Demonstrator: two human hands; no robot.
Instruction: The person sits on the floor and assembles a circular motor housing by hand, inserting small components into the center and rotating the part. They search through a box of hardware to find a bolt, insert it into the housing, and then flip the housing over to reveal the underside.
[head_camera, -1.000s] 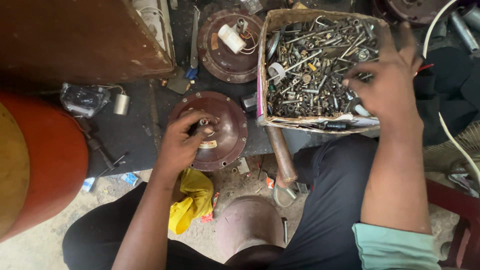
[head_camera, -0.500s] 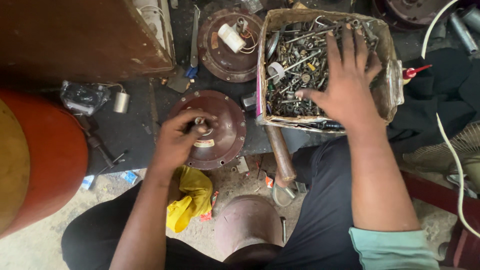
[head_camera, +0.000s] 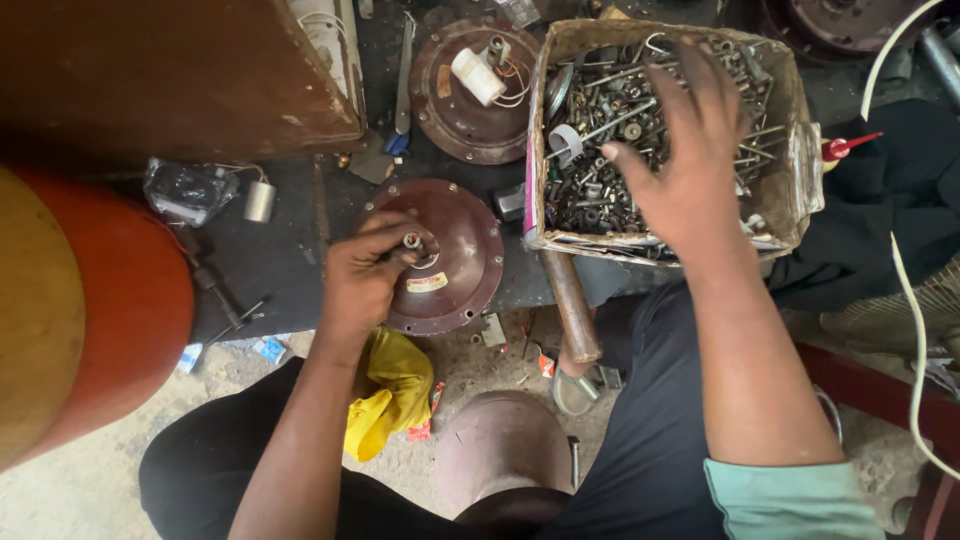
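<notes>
- Red drum (head_camera: 110, 310) stands far left of the cover.
- Left hand (head_camera: 362, 280) rests on the cover's left side, fingers curled and pinched round the small shaft (head_camera: 411, 241) at its centre.
- Cover (head_camera: 440, 255), a round brown dome, lies flat with the shaft pointing up at the camera.
- Yellow rag (head_camera: 388, 390) lies just below the cover.
- Second cover (head_camera: 462, 105) lies above it, wired white part on top.
- Box (head_camera: 790, 150), right of the cover, is full of screws, bolts and washers.
- Right hand (head_camera: 685, 160) hovers over the box, fingers spread wide, gripping nothing that I can see.
</notes>
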